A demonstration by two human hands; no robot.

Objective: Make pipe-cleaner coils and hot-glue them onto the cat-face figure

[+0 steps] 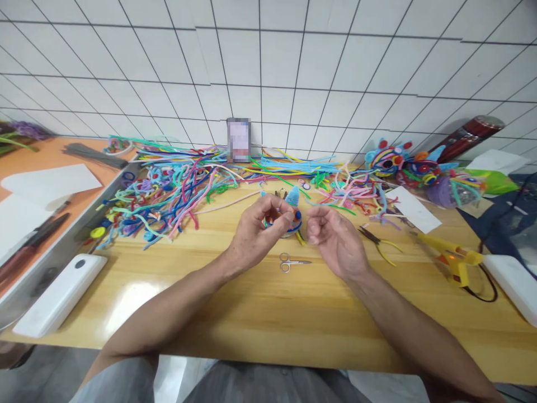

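My left hand [258, 229] is closed around a small pipe-cleaner figure [292, 210] with a light blue cone top, a dark blue bead and red and yellow coils. It is held just above the wooden table [268, 313]. My right hand [333, 238] hovers right beside the figure with its fingers curled in a loose pinch; I cannot make out anything in them. A small pair of silver scissors [289, 262] lies on the table just below both hands.
A heap of coloured pipe cleaners [176, 184] spreads across the table's back. Finished pipe-cleaner figures [403, 165] stand at back right. Yellow-handled pliers [380, 242], a yellow glue gun [451, 258], white paper [413, 210] and a white box [59, 294] lie around.
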